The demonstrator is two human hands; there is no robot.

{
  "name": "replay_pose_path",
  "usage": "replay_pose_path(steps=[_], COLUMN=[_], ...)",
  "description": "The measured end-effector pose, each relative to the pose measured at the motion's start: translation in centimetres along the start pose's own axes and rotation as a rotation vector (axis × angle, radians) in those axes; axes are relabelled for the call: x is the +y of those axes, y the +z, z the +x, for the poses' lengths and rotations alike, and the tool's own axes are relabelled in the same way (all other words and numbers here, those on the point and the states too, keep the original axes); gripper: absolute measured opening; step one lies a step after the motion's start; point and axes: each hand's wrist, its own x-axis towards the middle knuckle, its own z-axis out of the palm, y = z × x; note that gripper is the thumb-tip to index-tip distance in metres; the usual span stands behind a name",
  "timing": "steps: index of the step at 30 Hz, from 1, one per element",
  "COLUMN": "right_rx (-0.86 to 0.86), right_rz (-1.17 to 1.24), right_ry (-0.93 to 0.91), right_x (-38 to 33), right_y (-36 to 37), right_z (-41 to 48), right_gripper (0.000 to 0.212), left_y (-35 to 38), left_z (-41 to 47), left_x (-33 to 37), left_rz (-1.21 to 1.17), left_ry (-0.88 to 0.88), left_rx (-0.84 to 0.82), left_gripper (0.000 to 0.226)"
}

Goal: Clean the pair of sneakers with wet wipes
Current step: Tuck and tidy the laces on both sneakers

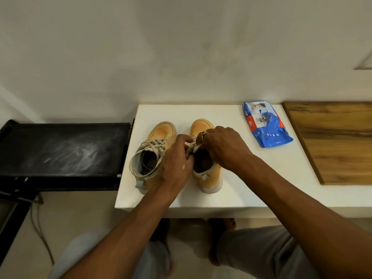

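**While the wipes wait to one side, both hands are busy with one shoe's laces**

Since dirt hides under lacing, I take it the person is loosening this shoe before any wiping begins. The two tan suede high-top sneakers stand side by side on the white worktop (251, 178), toes toward the wall and heels toward the person, which puts the openings within easy reach. The left hand (177, 160) is curled round the pale grey laces (193, 148) at the mouth of the sneaker nearer the wipes (209, 178). The right hand (223, 146), a ring on one finger, pinches the same laces from the other side, so neither hand is free. The other sneaker (163, 130) stands just beside it, its laces slack and looped round the collar. The crumpled blue plastic pack of wet wipes (265, 125) lies well apart to the right, near the wall, out of the way yet reachable. Whether it has been opened I cannot tell. I see no wipe out, so cleaning proper looks not yet begun. A brown wooden board (332, 141) lies at the far right, and a dusty black tray (60, 150) sits to the left
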Motion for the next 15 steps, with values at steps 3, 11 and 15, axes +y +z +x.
replay_pose_path(steps=[3,11,15], right_rx=[0.003,0.076,0.047], right_rz=[-0.01,0.081,0.211], right_ry=[-0.024,-0.05,-0.044], right_x=[0.0,0.9,1.1], right_y=[0.5,0.1,0.2], right_z=[0.2,0.7,0.5], right_gripper=[0.036,0.027,0.024], left_y=[0.0,0.3,1.3], left_z=[0.1,0.1,0.2], left_x=[-0.2,-0.1,0.6], left_rz=[0.036,0.237,0.356], left_ry=[0.021,0.082,-0.022], left_rx=[0.024,0.037,0.084], left_gripper=[0.041,0.022,0.032])
